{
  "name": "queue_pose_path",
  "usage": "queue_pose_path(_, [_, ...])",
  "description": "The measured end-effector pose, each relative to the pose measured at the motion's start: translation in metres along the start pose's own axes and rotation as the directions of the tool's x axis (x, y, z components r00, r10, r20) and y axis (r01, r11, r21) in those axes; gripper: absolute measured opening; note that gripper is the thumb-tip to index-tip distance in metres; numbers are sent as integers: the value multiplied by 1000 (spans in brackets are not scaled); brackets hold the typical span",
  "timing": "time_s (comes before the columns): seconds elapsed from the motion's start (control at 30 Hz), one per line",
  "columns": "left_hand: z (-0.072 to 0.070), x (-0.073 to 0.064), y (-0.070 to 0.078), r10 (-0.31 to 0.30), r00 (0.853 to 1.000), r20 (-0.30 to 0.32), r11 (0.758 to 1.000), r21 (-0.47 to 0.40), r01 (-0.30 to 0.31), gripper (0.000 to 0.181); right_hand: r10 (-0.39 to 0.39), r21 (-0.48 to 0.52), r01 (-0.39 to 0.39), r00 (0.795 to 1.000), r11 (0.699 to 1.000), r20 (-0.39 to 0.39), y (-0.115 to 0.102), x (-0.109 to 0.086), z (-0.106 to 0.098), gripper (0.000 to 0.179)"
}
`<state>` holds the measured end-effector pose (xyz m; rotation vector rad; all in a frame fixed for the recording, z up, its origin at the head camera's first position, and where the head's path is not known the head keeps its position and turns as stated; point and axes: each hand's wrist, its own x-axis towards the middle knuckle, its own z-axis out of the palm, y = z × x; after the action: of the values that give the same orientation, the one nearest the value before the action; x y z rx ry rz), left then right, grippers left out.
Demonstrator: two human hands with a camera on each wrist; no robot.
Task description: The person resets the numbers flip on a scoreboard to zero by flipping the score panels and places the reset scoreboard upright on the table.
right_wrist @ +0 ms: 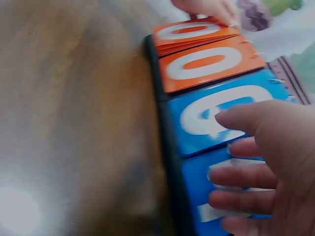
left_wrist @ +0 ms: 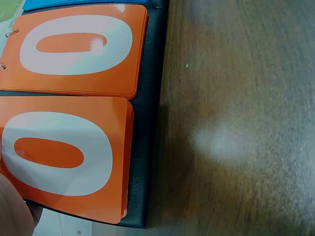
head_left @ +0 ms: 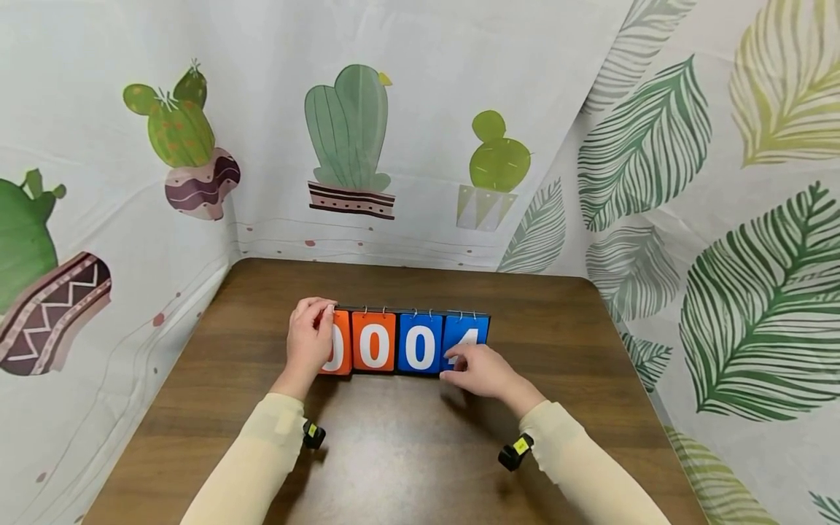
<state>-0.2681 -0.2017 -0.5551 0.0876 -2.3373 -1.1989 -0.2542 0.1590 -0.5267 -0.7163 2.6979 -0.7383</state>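
Note:
A tabletop flip scoreboard [head_left: 420,343] with ringed number cards stands on the table. Two orange cards [left_wrist: 74,54] read 0, as does the blue card [right_wrist: 184,140] beside them. The rightmost blue card [head_left: 482,326] bears a white digit partly covered by fingers. At the scoreboard's left end, my left hand [head_left: 310,335] grips its edge near the top corner; only a bit of that hand shows in the left wrist view. My right hand [head_left: 485,370] is over the rightmost blue card, thumb and fingers apart, pinching nothing; whether a fingertip touches the card I cannot tell.
The brown wooden table [head_left: 394,452] has rounded far corners. White cloth [head_left: 426,44] printed with cacti hangs behind and to the left, leaf-printed cloth [head_left: 695,292] to the right. Each wrist carries a small black camera [head_left: 515,452].

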Motion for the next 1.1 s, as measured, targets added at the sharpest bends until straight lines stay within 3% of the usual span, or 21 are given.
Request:
queue_pose_path(0.13, [0,0,-1,-1,1000,1,1000,6,1,26,-97,164,97,995,982,-10,-2,2,-27,35])
queue_pose_path(0.27, [0,0,0,-14,1000,14,1000,9,14,27,-150,321,191,977,928,-149,-6,5,-60,25])
queue_pose_path(0.37, [0,-1,2,-18,1000,23,1000,10,18,27,-152,432,288,934,855,-323,-6,10,-82,18])
queue_pose_path(0.43, [0,-2,2,-19,999,26,1000,9,19,27,-135,480,350,895,804,-426,-3,16,-93,15])
queue_pose_path(0.53, [-1,-2,2,-17,1000,23,1000,7,17,27,-63,576,392,860,717,-507,4,26,-106,16])
queue_pose_path(0.6, [-1,-1,2,-14,1000,20,1000,7,14,27,-8,653,383,866,654,-500,12,34,-111,17])
queue_pose_path(0.73, [-1,-1,0,-7,1000,19,1000,11,7,27,102,825,260,929,501,-355,33,47,-110,18])
queue_pose_path(0.8, [-1,-2,0,-5,1000,20,1000,13,5,27,133,872,170,957,459,-256,45,52,-103,20])
queue_pose_path(0.87, [-1,-3,-1,-6,1000,19,1000,14,6,27,156,894,80,974,441,-164,57,56,-92,23])
queue_pose_path(0.93, [-1,-4,-1,-6,1000,17,1000,12,6,26,173,886,0,981,463,-90,66,60,-80,27])
queue_pose_path(1.1, [0,-2,-1,13,1000,1,1000,18,-13,27,229,810,-171,972,562,46,81,71,-60,44])
